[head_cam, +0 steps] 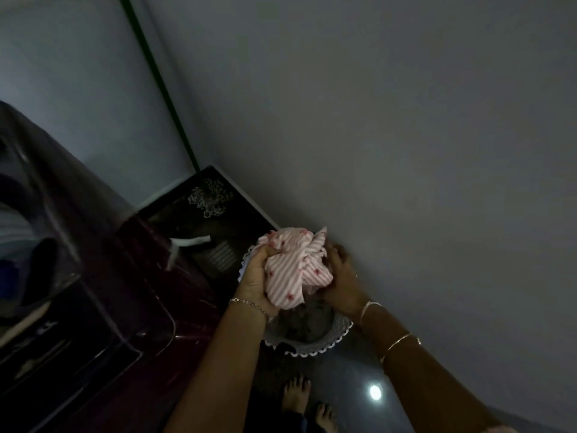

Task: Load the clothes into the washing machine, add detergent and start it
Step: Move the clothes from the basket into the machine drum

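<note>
A bunched pink-and-white striped garment (292, 265) with small red flowers is held above a white laundry basket (324, 344) on the floor. My left hand (254, 276) grips the garment's left side. My right hand (338, 278) clasps its right side. Darker clothes (301, 325) lie inside the basket under the garment. The dark red top-loading washing machine (103, 307) stands to the left with its lid raised and its tub (18, 239) showing pale and blue cloth inside.
A grey wall (406, 151) runs close along the right. A green mop handle (156, 79) leans in the corner, its stringy head (209, 196) on the dark floor. My bare feet (307, 404) stand just below the basket on the glossy floor.
</note>
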Available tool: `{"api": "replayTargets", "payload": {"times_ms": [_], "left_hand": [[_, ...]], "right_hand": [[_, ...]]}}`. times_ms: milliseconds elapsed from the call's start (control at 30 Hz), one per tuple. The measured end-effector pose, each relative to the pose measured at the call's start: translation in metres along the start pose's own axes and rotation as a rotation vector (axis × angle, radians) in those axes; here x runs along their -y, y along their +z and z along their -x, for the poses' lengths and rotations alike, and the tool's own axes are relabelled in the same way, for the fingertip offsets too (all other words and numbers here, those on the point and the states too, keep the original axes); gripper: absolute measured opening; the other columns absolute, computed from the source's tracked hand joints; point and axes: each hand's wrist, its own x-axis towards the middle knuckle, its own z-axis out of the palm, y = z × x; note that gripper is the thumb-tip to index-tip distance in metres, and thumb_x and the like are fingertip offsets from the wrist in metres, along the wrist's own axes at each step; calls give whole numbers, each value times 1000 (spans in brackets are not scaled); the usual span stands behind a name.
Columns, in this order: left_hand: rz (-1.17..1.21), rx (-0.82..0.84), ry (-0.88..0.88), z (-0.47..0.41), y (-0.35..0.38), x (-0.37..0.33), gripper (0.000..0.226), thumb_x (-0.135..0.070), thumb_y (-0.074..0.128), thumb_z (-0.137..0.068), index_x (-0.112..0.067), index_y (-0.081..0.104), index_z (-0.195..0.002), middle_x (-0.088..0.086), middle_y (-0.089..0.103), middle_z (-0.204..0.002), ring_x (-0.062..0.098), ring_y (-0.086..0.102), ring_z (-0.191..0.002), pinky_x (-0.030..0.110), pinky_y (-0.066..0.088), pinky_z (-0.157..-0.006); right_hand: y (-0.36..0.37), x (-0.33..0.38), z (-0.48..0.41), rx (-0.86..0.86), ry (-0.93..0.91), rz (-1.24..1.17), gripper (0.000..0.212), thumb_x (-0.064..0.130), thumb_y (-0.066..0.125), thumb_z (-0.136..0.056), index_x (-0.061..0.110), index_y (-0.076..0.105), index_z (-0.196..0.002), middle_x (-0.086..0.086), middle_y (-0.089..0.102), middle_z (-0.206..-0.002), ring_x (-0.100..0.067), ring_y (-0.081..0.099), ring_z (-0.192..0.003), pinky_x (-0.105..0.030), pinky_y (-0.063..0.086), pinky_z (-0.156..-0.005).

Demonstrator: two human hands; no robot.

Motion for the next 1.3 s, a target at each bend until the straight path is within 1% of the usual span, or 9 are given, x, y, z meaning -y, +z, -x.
{"api": "replayTargets", "payload": {"times_ms": [67,167,300,400,600,733,900,1033,1300], "left_hand": [[7,58,47,14,16,-10,31,-22,49,-88,-8,75,-93,18,72,-98,29,71,-80,40,54,-77],[41,103,76,34,36,-24,69,-25,65,-70,-7,50,-135,21,53,-135,35,62,-108,46,58,-80],[45,266,39,63,57,-42,50,-31,76,-58,1,72,-97,19,72,-96,31,73,-77,40,60,-60],[69,356,118,82,71,-57,69,-21,93,-32,1,74,-95,19,73,-96,32,73,-79,42,60,-60],[-3,286,119,98,80,-79,44,-38,49,-88,-4,70,-107,15,71,-108,30,69,-95,42,58,-81],[-93,202,200,105,60,-78,35,-24,41,-93,-6,71,-91,15,74,-82,29,67,-81,36,55,-75],[-86,134,142,105,42,-67,30,-18,50,-85,-9,76,-97,20,68,-111,38,56,-116,50,38,-107],[-95,189,186,111,60,-70,33,-29,58,-85,-10,68,-109,15,71,-108,33,58,-110,43,46,-93],[-205,136,260,113,88,-83,45,-31,69,-82,-10,64,-121,15,65,-122,30,59,-114,41,47,-98]], "right_hand": [[-13,17,-1,78,-71,107,109,44,73,-57,9,25,-149,-14,29,-152,-34,22,-142,-46,21,-117],[-25,36,-4,53,-97,-24,94,43,81,-59,9,43,-137,-5,40,-144,-25,32,-138,-44,20,-117],[-47,60,4,60,196,-619,35,10,73,-80,-4,65,-110,-23,67,-106,-36,65,-96,-50,51,-90],[-63,80,8,16,274,-837,25,4,66,-84,6,66,-109,-15,70,-108,-28,67,-98,-46,53,-90],[-95,117,2,-53,454,-1101,25,-6,39,-88,-5,62,-79,-15,59,-61,-22,56,-53,-31,51,-59],[-129,153,-7,-40,409,-1226,36,6,44,-92,-9,53,-124,-29,60,-117,-31,60,-92,-41,50,-84],[-153,205,-9,127,239,-1252,35,29,40,-101,5,60,-117,-12,67,-111,-26,63,-100,-37,51,-88],[-153,224,-8,219,201,-1244,47,36,37,-101,3,54,-131,-18,59,-129,-33,54,-121,-45,45,-102],[-157,240,-2,232,83,-1099,28,18,38,-102,10,64,-96,-5,73,-87,-16,71,-68,-27,57,-54]]}}
